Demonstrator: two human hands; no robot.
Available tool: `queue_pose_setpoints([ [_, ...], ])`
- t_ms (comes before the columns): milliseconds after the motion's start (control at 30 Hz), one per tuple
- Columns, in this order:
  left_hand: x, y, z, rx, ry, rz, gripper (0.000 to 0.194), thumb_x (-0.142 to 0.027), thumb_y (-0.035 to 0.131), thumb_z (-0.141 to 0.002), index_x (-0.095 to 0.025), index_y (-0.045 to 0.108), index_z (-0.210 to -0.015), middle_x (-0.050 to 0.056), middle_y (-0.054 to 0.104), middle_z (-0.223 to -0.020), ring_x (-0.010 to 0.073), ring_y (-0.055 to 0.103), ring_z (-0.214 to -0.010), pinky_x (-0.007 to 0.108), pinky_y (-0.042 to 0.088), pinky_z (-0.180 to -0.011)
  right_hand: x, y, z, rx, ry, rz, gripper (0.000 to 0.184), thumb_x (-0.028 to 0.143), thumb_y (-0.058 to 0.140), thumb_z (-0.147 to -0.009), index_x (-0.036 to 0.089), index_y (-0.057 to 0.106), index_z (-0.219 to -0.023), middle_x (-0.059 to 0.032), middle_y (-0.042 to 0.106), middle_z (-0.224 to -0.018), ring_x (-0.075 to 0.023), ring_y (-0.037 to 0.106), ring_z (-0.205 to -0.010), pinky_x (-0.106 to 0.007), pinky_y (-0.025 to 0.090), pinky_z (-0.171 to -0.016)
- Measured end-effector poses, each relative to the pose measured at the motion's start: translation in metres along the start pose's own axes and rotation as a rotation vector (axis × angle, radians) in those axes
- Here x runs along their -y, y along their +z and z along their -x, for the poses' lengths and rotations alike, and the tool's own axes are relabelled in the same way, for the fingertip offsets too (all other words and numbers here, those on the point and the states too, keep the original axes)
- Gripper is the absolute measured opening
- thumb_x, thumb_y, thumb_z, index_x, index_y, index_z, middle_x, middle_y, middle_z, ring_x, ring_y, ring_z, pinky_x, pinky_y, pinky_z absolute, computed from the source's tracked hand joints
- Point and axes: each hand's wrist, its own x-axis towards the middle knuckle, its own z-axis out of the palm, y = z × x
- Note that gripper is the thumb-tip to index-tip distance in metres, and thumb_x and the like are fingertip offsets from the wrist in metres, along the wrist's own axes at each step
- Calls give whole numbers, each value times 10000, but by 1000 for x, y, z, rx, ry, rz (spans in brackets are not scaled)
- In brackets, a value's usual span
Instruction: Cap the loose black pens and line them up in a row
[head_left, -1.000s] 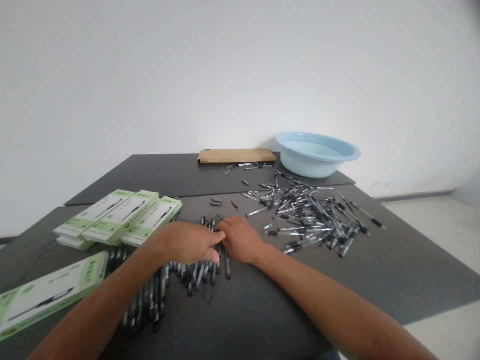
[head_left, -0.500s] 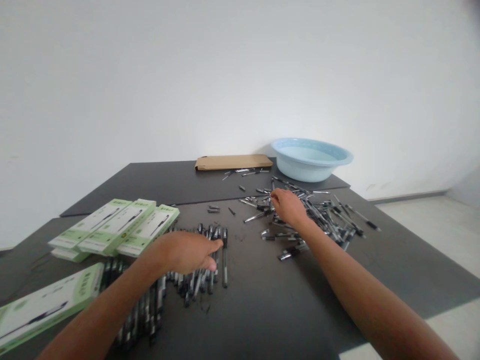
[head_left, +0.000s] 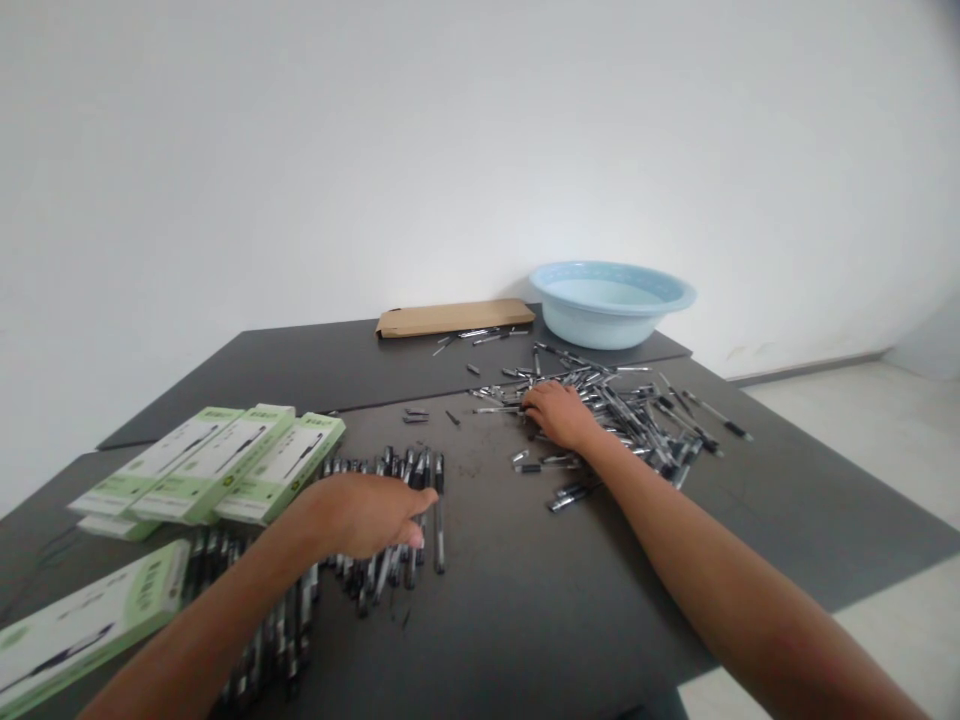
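Note:
My left hand (head_left: 375, 512) rests palm down over a row of black-gripped clear pens (head_left: 373, 580), its index finger and thumb stretched out and apart. The fingertips lie by the rightmost pen (head_left: 440, 520) of that row. Among a loose heap of similar pens (head_left: 637, 425) is my right hand (head_left: 559, 412), fingers curled and pinched together. A clear pen (head_left: 495, 410) sticks out leftward from its fingertips. The rest of that pen is hidden by the hand. More pens (head_left: 281, 640) lie lined up below my left forearm.
Green-and-white pen boxes (head_left: 210, 465) are stacked at the left, with another box (head_left: 90, 625) nearer. A light blue basin (head_left: 611, 310) and flat brown cardboard (head_left: 454, 318) stand at the back. Several small dark pieces (head_left: 416, 415) lie mid-table.
My right hand has come down lower onto the heap, and the pen at its fingertips has swung to nearly level. My left hand stays over the row. The view has shifted slightly.

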Motion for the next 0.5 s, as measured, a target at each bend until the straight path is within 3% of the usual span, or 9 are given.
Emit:
queue_pose_setpoints([
  [200,-7,-3,-1,17,25,-15,524,-307,458,-908,-135,424,-1402,197,642,-1187,341,619,-1040,414,496,-814,5,-9,10,-41,-14,-149,280,202,351,-959,125,532,-1159,-101,646,-1004,-172,582,-910,-277,406,-796],
  [500,-8,-1,-4,24,54,-26,504,-299,456,-908,-127,450,-1382,203,661,-1145,343,638,-993,414,507,-778,20,-10,14,15,-150,-258,263,236,393,-955,171,593,-1113,-65,669,-1004,-166,609,-919,-254,416,-792],
])
